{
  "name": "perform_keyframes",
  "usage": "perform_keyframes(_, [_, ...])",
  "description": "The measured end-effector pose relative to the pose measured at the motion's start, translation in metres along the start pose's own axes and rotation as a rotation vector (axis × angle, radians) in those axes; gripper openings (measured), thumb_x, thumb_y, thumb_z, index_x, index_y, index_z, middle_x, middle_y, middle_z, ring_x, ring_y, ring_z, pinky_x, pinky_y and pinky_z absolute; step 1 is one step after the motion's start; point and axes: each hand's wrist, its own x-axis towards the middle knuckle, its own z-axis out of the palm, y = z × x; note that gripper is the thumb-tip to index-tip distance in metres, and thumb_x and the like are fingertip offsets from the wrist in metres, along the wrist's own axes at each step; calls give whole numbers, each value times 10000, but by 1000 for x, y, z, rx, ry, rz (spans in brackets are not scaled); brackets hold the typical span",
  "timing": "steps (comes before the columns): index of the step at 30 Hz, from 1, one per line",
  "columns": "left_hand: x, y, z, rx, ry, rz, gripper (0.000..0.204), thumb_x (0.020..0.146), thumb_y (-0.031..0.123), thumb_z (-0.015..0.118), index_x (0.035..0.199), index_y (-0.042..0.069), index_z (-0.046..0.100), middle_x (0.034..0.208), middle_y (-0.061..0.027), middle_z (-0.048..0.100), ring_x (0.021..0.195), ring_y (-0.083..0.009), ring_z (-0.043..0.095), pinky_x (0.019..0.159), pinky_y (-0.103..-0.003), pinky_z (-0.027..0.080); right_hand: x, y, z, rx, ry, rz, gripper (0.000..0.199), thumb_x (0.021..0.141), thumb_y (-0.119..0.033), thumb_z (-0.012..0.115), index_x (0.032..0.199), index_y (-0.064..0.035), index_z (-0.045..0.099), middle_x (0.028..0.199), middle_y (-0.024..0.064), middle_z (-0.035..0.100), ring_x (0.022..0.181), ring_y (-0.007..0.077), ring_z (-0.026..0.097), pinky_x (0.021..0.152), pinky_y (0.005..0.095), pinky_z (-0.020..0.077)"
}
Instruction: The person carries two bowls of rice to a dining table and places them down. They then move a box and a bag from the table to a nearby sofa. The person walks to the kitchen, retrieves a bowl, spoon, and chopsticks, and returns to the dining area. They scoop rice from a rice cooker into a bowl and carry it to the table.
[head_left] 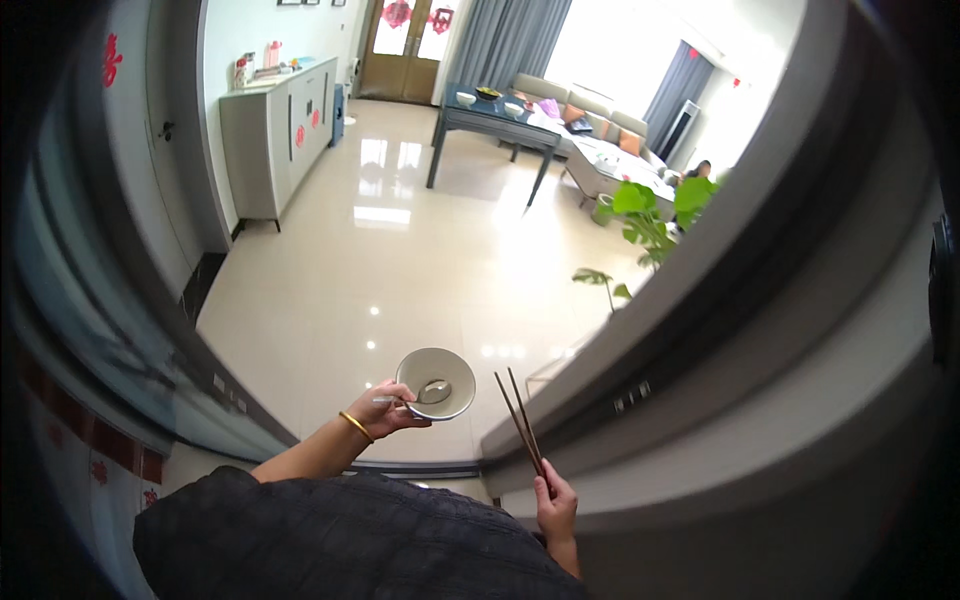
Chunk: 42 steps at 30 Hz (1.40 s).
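Note:
My left hand (390, 408), with a gold bangle at the wrist, is closed on the left side of a pale bowl (454, 368). A metal spoon (435, 391) rests in the bowl, its handle passing over the rim by my thumb. Nothing else shows inside the bowl. Lower and to the right, my right hand (556, 500) is closed round a pair of dark brown chopsticks (522, 425). Their tips point up and away from me, slightly apart, to the right of the bowl.
A doorway frames me, with its sliding track (415, 468) underfoot. Beyond the glossy tiled floor (320, 270) stand a dark table (500, 125) with bowls on it, a sideboard (275, 140) at left, and a leafy plant (645, 225) at right. A person (700, 172) is near the sofa (565, 97).

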Motion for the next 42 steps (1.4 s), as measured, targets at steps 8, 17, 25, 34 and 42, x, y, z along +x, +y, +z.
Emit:
perform_keyframes(8, [117, 159, -79, -41, 373, 306, 337, 704, 55, 577, 1023, -32, 509, 964, -165, 572, 886, -330, 583, 811, -522, 481, 310, -75, 150, 75, -402, -403, 307, 825, -103, 591, 1126, -44, 571, 874, 153, 627, 718, 231, 618, 641, 289, 486])
perform_keyframes(17, [308, 361, -137, 64, 438, 213, 454, 684, 32, 520, 1132, 5, 449, 1051, -160, 524, 901, -332, 583, 758, -493, 527, 542, -27, 236, 70, -157, -168, 299, 830, -106, 595, 1121, -36, 585, 834, 114, 649, 649, 106, 552, 603, 244, 453])
perform_keyframes(25, [547, 505, -144, 78, 189, 95, 413, 703, 36, 546, 1105, 4, 457, 1010, -150, 546, 892, -322, 585, 762, -488, 519, 698, 23, 259, 105, 155, 132, 311, 837, -107, 580, 1123, 15, 571, 860, 87, 649, 708, 90, 552, 629, 226, 447])
perform_keyframes(34, [739, 660, -167, 26, 290, 157, 392, 680, 23, 582, 1056, -12, 477, 1058, -185, 505, 906, -365, 570, 813, -523, 499, 999, 26, 316, -174, 118, 215, 321, 839, -103, 554, 1120, 53, 554, 893, 136, 654, 748, 129, 598, 660, 256, 467])
perform_keyframes(42, [824, 810, -254, -106, 505, 347, 397, 668, -6, 562, 1054, -31, 472, 1000, -175, 543, 879, -351, 592, 751, -499, 538, 1282, -41, 497, 68, -105, -183, 315, 868, -112, 542, 1166, -10, 539, 841, 71, 634, 670, 86, 525, 614, 228, 438])
